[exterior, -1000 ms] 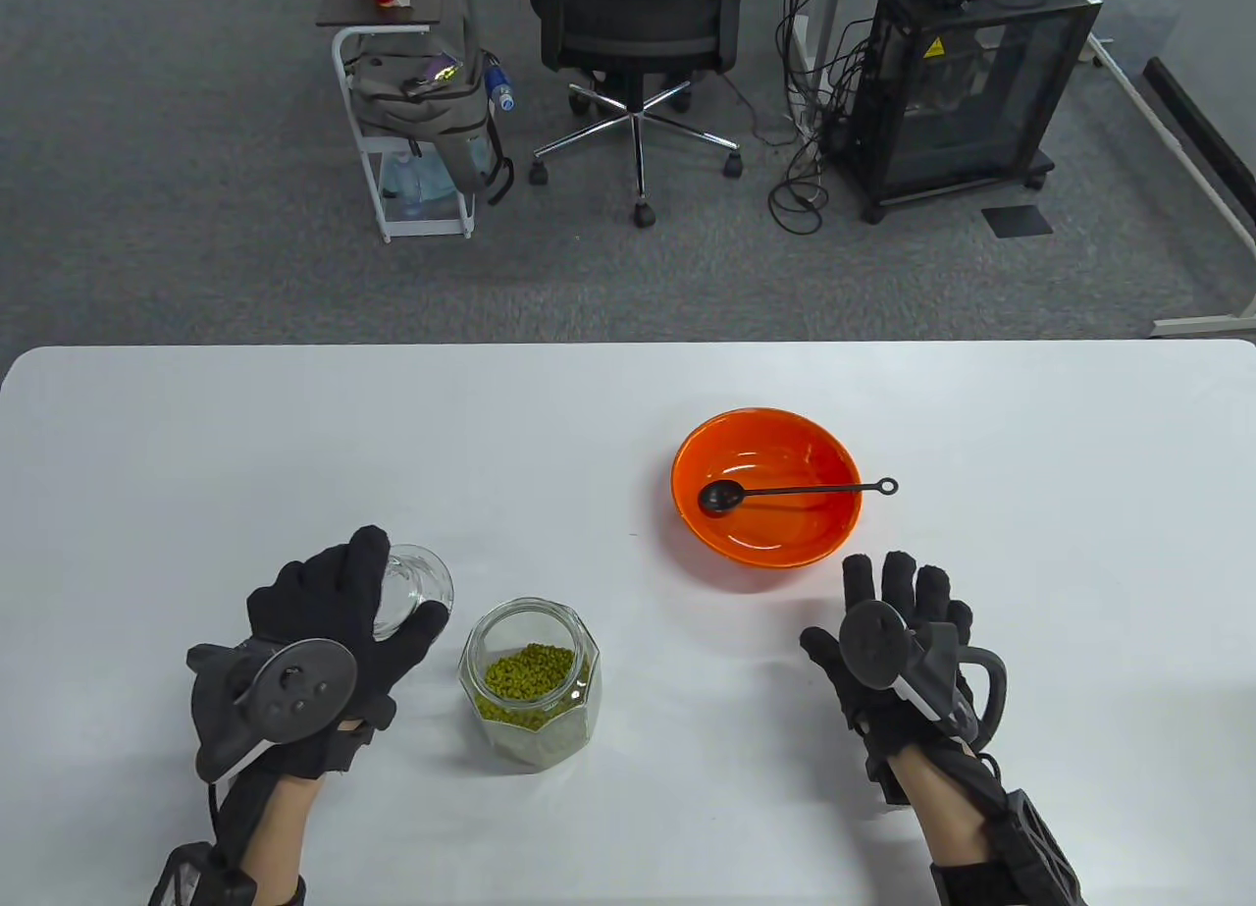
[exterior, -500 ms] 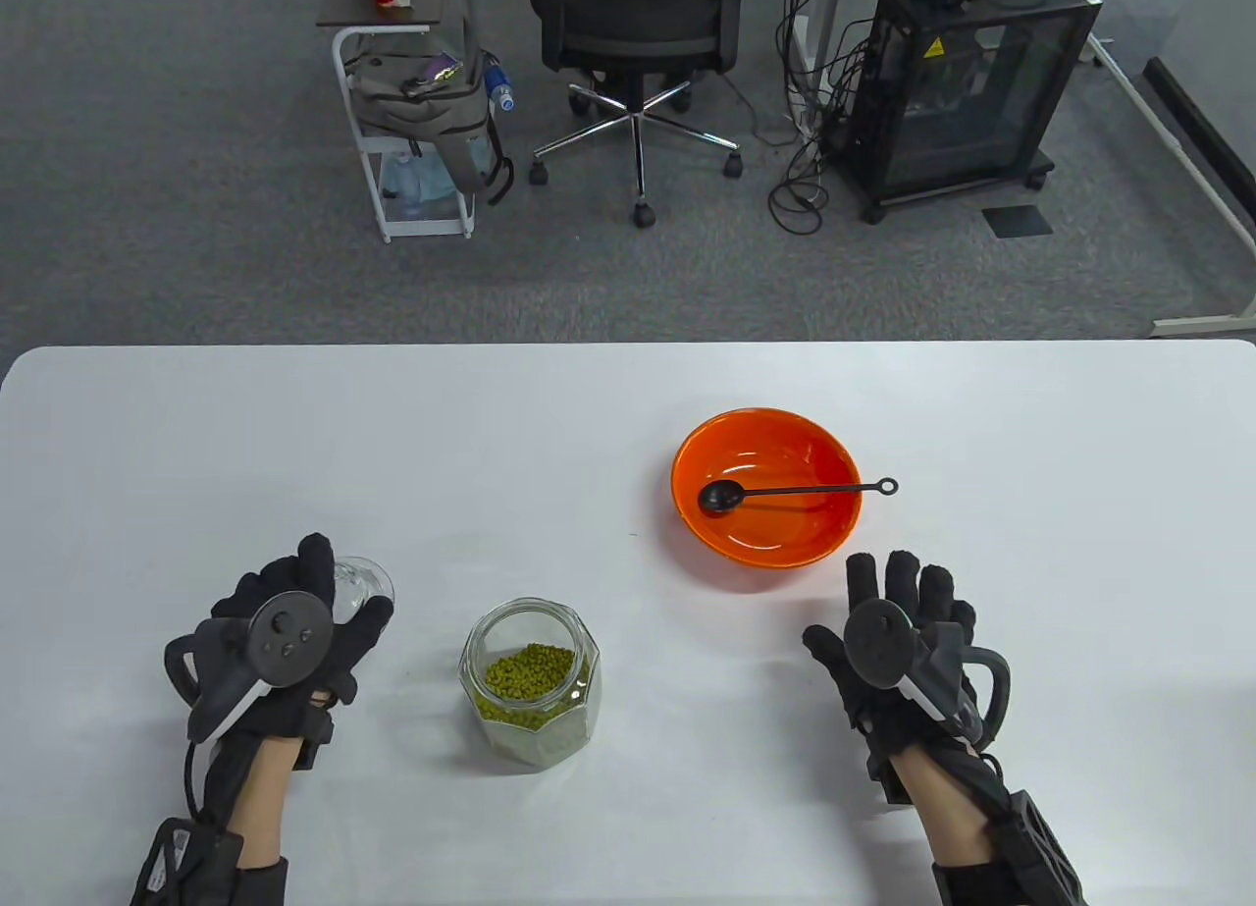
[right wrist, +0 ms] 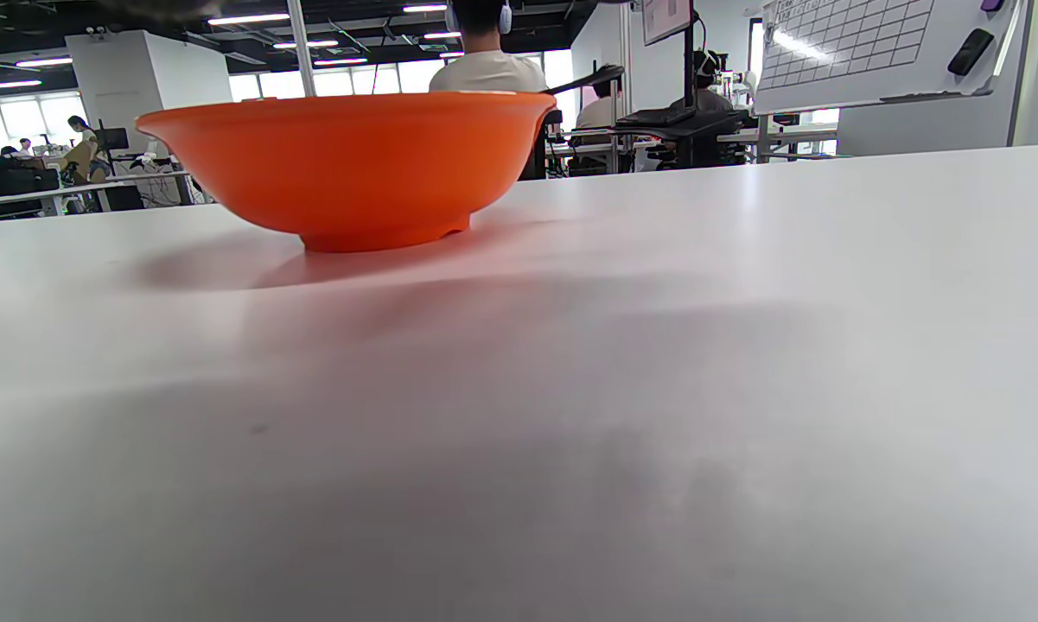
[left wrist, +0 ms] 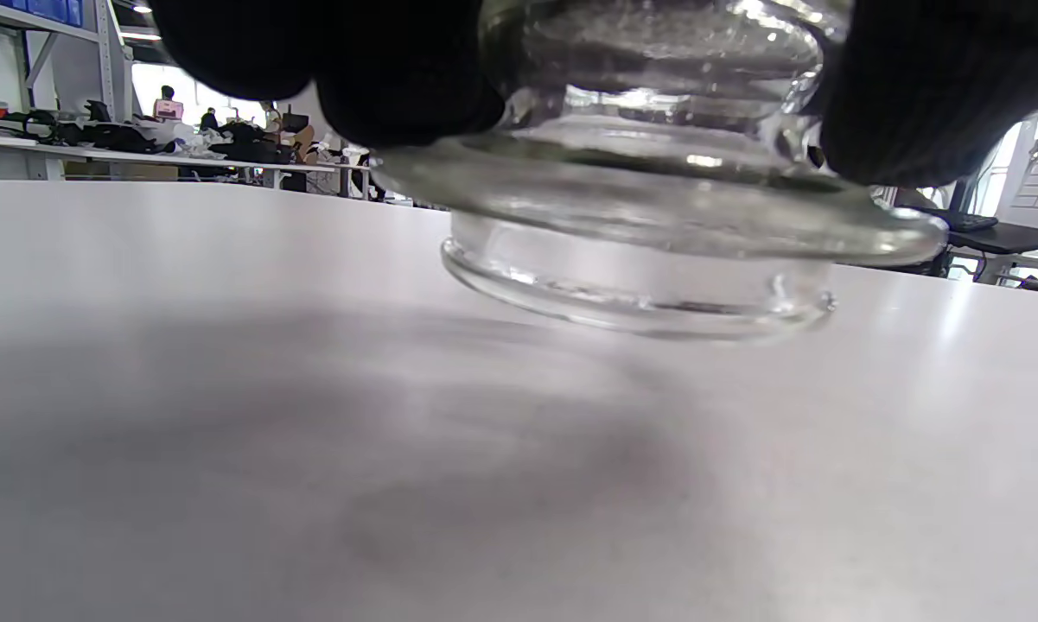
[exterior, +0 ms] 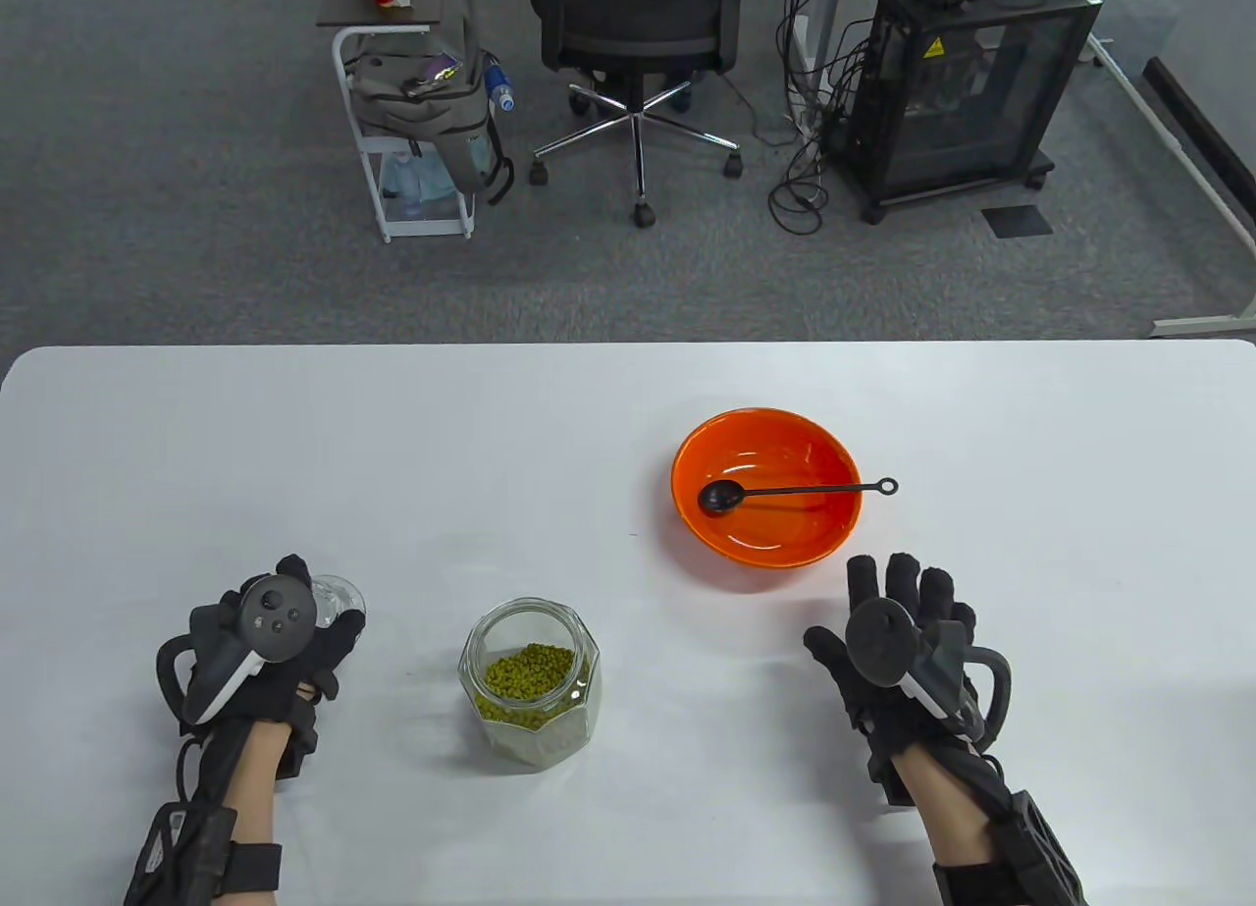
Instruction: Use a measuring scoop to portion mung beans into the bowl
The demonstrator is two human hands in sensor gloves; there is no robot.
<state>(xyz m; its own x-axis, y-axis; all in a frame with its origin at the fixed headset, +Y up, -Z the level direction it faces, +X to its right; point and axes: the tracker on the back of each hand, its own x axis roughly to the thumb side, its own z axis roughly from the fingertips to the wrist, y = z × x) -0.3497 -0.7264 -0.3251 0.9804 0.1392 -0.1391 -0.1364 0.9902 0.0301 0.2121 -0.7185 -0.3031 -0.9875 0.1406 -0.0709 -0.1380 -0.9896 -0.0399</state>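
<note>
An open glass jar holding green mung beans stands near the table's front, left of centre. My left hand grips the jar's clear glass lid from above, to the left of the jar; in the left wrist view the glass lid hangs just above the tabletop. The orange bowl sits right of centre with the black measuring scoop lying in it, handle over the right rim. My right hand rests flat on the table just in front of the orange bowl, fingers straight, holding nothing.
The white table stretches wide around the jar and bowl. Beyond its far edge are an office chair, a cart with a bag and a black cabinet on grey carpet.
My left hand has carried the glass lid left and toward the front edge, lowering it close to the table. The right hand, jar, bowl and scoop have not moved.
</note>
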